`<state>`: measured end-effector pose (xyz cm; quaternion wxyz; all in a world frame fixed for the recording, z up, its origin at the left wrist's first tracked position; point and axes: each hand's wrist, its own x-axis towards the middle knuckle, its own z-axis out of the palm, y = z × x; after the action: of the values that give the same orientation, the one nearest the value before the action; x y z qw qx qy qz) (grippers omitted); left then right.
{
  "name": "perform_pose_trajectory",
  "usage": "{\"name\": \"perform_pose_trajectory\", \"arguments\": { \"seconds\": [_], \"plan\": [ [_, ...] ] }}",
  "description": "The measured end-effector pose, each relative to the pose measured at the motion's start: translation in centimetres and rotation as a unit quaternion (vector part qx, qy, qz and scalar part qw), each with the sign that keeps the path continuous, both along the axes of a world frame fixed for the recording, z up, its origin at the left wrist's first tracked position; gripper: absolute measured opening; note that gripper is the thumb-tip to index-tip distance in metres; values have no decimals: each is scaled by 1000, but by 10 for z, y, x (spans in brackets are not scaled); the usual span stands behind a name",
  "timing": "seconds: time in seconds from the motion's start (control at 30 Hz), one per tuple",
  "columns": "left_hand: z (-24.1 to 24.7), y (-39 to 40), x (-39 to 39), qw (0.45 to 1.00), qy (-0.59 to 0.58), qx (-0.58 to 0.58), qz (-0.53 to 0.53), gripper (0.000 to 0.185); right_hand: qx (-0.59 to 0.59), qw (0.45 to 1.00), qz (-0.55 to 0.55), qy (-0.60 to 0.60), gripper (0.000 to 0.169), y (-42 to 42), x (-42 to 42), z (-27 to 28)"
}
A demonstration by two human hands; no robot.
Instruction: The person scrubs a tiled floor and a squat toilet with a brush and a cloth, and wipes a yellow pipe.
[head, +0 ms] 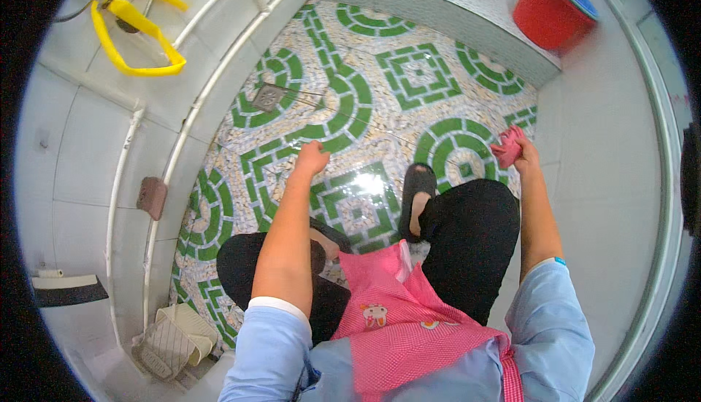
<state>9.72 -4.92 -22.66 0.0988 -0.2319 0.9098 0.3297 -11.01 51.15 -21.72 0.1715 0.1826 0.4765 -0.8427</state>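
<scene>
In my right hand is a crumpled pink cloth, held above the tiled floor near the pale right wall. My left hand hangs over the middle of the floor with its fingers curled in and nothing visible in them. Under both hands lies the wet, shiny floor, patterned in green and pebble-like beige. I am low down with knees bent, in black trousers, dark slippers and a pink checked apron.
A square floor drain sits ahead to the left. White pipes run along the left wall, with a brownish block against one. A yellow strap-like loop hangs there. A red bucket stands on the raised ledge; a cream basket is lower left.
</scene>
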Motion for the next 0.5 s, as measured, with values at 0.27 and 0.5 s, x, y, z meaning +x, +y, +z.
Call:
{"name": "perform_pose_trajectory", "arguments": {
  "seconds": [0.27, 0.5],
  "plan": [
    [-23, 37, 1, 991, -110, -39, -73, 47, 98, 977, -165, -93, 41, 90, 123, -45],
    [-96, 95, -31, 976, -150, -21, -157, 45, 356, 901, -184, -164, 45, 88, 197, -192]
  ]
}}
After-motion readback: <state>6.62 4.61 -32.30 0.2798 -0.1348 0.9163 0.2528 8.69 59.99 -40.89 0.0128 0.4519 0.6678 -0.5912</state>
